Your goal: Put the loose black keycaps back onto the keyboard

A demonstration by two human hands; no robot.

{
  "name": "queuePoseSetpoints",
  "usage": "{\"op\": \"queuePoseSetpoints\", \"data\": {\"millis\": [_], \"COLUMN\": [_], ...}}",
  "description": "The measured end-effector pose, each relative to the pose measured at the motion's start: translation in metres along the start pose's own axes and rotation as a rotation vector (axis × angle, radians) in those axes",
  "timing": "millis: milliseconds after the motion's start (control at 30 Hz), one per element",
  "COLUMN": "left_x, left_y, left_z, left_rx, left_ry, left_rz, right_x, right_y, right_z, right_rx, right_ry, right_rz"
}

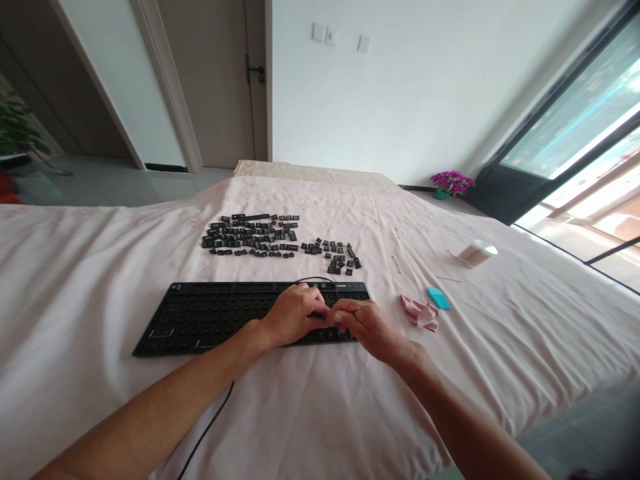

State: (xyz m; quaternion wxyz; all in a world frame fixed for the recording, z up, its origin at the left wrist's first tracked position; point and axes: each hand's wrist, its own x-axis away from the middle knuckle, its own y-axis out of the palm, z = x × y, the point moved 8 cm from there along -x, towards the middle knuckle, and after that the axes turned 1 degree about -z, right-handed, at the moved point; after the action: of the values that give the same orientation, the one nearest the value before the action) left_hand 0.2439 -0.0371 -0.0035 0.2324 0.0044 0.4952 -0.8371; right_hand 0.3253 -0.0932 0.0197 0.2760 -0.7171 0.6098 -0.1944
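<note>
Black keyboard [210, 317] lying flat on the bed [75, 280], on a pale pink sheet, long side running left to right, most of its keycaps off and the bare sockets showing. Left hand [293, 313] resting over the right part of the keyboard, fingers curled down onto the board, knuckles up. Right hand [367, 323] just beside it at the keyboard's right end, fingers bent inward, fingertips meeting those of the left hand. Both hands narrow, closed around the same small spot on the board; whether a keycap is pinched between them cannot be told, the spot being hidden by the fingers. Black cable [207, 430] running from under the left forearm down toward the near edge of the bed, and another loop of cable showing just behind the keyboard's far edge.

Beyond the keyboard, well apart from the hands, loose black keycaps [250, 237] laid out in rough rows, with a smaller cluster of keycaps [340, 257] to their right. To the right of the keyboard, near the right hand, crumpled pink cloth [419, 313], and touching its far side a small turquoise block [439, 298]. Farther right, a white container lying on its side [477, 253]. Past the bed, by the glass door, a pot of purple flowers [451, 182] on the floor
</note>
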Motion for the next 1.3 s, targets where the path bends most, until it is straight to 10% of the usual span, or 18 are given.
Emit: {"op": "queuePoseSetpoints", "data": {"millis": [667, 1067, 1300], "left_x": [-0.002, -0.001, -0.01], "left_y": [0.016, 0.013, 0.011], "left_z": [0.015, 0.01, 0.01], "left_rx": [0.051, 0.254, 0.23], "left_ry": [0.148, 0.039, -0.177], "left_rz": [0.096, 0.078, -0.005], "right_x": [0.022, 0.029, 0.037], "right_y": [0.002, 0.011, -0.013], "right_z": [-0.005, -0.028, -0.009], "right_rx": [0.057, 0.446, 0.096], "right_ry": [-0.333, -0.563, -0.468], "right_rz": [0.561, 0.463, 0.569]}}
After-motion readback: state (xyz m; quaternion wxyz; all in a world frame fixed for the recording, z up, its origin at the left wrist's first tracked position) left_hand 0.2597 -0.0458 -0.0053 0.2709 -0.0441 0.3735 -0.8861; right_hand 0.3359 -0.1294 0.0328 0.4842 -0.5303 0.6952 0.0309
